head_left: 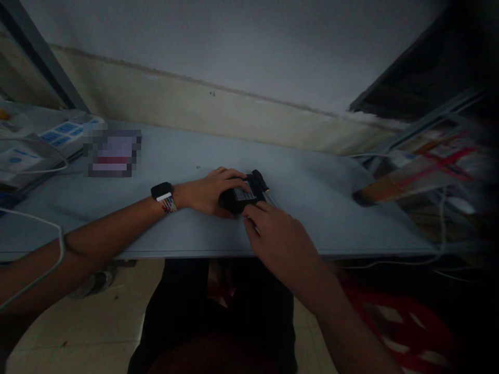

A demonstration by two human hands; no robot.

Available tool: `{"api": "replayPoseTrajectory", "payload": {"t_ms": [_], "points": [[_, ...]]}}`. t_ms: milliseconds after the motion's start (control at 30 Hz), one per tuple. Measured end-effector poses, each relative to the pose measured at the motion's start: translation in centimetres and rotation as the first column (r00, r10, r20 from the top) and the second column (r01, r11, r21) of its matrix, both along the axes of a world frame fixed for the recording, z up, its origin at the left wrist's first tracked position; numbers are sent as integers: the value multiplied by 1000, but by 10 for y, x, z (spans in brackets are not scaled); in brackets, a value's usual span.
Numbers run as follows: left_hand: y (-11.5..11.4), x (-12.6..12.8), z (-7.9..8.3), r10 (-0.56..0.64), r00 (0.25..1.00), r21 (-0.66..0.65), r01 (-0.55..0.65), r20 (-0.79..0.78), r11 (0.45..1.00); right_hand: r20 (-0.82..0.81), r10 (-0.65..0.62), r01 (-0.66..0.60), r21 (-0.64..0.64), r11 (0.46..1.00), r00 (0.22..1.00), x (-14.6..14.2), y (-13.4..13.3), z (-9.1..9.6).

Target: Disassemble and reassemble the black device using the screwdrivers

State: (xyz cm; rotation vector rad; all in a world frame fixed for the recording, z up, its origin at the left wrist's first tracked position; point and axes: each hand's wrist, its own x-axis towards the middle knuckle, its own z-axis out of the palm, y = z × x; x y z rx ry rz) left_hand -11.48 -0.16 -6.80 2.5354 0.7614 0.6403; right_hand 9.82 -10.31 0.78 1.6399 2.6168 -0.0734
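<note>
A small black box-shaped device (pixel 244 194) with a white label lies on the grey table (pixel 312 208). My left hand (pixel 208 191) is curled round its left side and holds it down; a black watch and a coloured band sit on that wrist. My right hand (pixel 278 236) comes from the near right, fingers drawn together, fingertips touching the device's near edge. A thin tool with a dark grip (pixel 262 182) lies just behind the device; whether my right hand holds it is hidden.
Printed boxes and white cables (pixel 42 150) lie at the table's left end. A blurred patch (pixel 112 152) covers something beside them. Stacked packages and wires (pixel 424 171) crowd the right end. A wall runs behind; my dark-clothed lap and a red stool (pixel 401 322) are below.
</note>
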Motion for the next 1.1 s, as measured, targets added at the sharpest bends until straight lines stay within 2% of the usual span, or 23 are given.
{"api": "replayPoseTrajectory", "payload": {"t_ms": [233, 433, 600, 833, 1100], "points": [[0, 1, -1, 14, 1000, -35, -13, 6, 999, -243, -155, 164, 17, 986, 957, 0, -23, -39], [-1, 0, -2, 21, 999, -34, -20, 40, 999, -413, -212, 244, 25, 969, 886, -3, -35, -65], [-1, 1, -2, 27, 1000, -13, -27, 11, 1000, -460, -227, 249, -14, 969, 859, 1, -37, -63], [-3, 3, 3, 43, 999, -56, -44, -7, 997, -464, -230, 244, -29, 969, 855, 12, -33, -55], [-3, 6, 4, 42, 997, -44, -40, 57, 998, -382, -212, 229, -1, 973, 899, 4, -25, -47]]}}
